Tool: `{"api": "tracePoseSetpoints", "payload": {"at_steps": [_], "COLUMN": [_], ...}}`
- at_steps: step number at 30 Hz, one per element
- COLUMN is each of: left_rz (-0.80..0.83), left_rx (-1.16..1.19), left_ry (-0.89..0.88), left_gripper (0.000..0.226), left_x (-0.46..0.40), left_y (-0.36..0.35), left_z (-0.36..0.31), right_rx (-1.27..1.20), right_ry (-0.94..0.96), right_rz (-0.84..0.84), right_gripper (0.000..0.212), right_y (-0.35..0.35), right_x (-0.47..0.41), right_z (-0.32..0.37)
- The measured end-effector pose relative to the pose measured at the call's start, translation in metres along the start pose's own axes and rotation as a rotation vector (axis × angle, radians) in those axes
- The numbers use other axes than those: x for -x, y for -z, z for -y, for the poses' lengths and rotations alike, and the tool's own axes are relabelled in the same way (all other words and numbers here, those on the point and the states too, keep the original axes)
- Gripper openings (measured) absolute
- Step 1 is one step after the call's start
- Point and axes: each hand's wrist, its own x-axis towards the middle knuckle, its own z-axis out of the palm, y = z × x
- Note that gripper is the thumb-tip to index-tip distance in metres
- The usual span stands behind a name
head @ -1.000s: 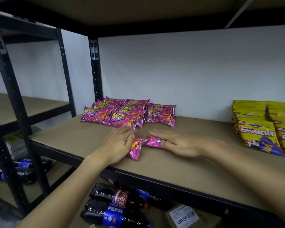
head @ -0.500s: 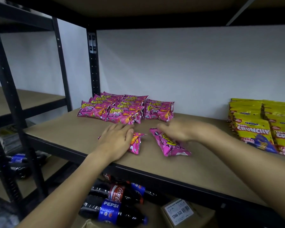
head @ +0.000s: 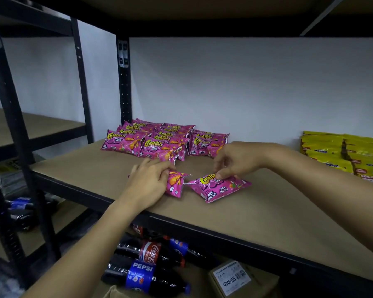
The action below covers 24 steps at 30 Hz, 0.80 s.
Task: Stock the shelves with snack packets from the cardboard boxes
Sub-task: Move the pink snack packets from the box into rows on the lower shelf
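My right hand [head: 235,161] pinches one pink packet [head: 221,187] on the shelf [head: 267,214]; my left hand [head: 148,182] grips another packet [head: 177,183] beside it. They look light, puffy and slippery, so I'd hold the crimped ends.

We note two loose pink Corntoz packets near the front of the shelf [head: 267,214]. Left packet [head: 177,183] lies flat, mostly covered by the left hand [head: 148,181], its crimped end pointing to 3 o'clock. Right packet [head: 221,187] lies face up, tilted, pinched at its top edge by the right hand [head: 235,160]. At 12 o'clock, the stacked pink packets [head: 159,139] sit against the wall. A cardboard box [head: 243,278] sits below the shelf at 6 o'clock.
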Motion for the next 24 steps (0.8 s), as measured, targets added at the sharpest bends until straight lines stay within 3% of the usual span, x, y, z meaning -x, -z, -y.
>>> {"api": "tracePoseSetpoints", "payload": {"at_steps": [5, 10, 13, 17, 24], "left_rz": [-0.034, -0.064, -0.069, -0.068, -0.095], "left_rx": [-0.005, 0.013, 0.016, 0.001, -0.016], "left_ry": [0.073, 0.118, 0.119, 0.105, 0.044], "left_gripper": [0.028, 0.026, 0.026, 0.027, 0.028], "left_x": [0.003, 0.005, 0.005, 0.005, 0.004], "left_y": [0.002, 0.004, 0.003, 0.002, -0.002], "left_z": [-0.003, -0.005, -0.006, -0.005, -0.001], "right_rx": [-0.243, -0.342, -0.354, -0.2, 0.132], "right_ry": [0.053, 0.056, 0.004, -0.111, -0.217], "right_rz": [0.058, 0.05, -0.103, -0.484, -0.714], "right_gripper": [0.028, 0.015, 0.012, 0.018, 0.031], "right_y": [-0.003, 0.0, 0.003, -0.007, -0.031], "right_x": [-0.005, -0.006, -0.007, -0.026, -0.061], "right_z": [-0.015, -0.029, -0.042, -0.05, -0.037]}}
